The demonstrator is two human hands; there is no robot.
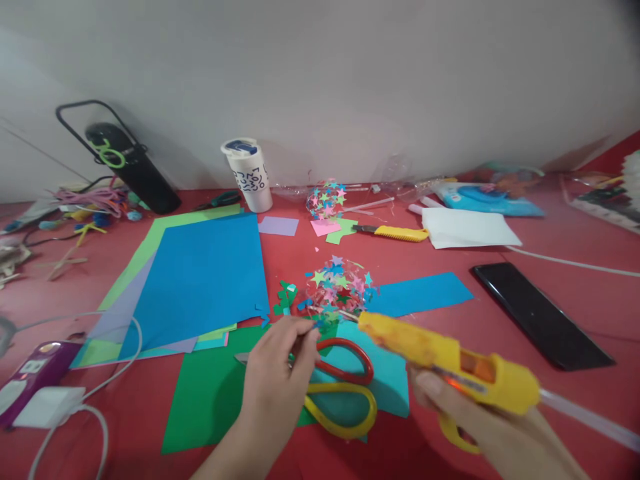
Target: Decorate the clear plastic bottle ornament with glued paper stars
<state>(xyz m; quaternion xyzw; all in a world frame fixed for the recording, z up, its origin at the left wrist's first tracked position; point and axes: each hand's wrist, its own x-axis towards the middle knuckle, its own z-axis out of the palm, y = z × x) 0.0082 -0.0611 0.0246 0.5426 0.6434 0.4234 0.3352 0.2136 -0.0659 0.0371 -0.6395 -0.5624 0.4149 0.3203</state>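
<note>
My right hand grips a yellow hot glue gun, with a clear glue stick coming out of its back. The gun's nozzle points left, close to a clear ball covered in colourful paper stars. My left hand is closed in a pinch on a small blue paper piece just short of the nozzle; its exact shape is unclear. Beneath that hand lie scissors with red and yellow handles, partly hidden, on green paper and turquoise paper.
A second star-covered ball sits farther back, near a yellow cutter knife. Blue sheets lie left, a black phone right. A white tumbler and black bottle stand by the wall. Cables run from a purple power strip.
</note>
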